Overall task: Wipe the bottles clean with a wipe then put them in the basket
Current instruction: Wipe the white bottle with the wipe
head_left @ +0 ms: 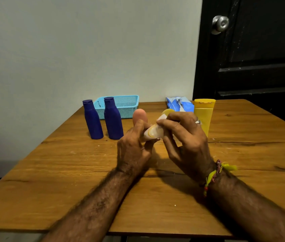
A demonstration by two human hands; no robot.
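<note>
Wooden worktop [68, 172] against a pale wall carries everything, and above its middle the left hand [134, 145] holds a small bottle [139, 116] by its lower body while the right hand [185, 137] pinches a white wipe [153, 132] wrapped round it. Small and smooth, probably light and slippery when damp, it wants a firm hold low down. Two blue bottles [103, 119] stand before the blue basket [127, 103]; a yellow bottle [204, 116] and wipe packet [180, 103] stand right.
</note>
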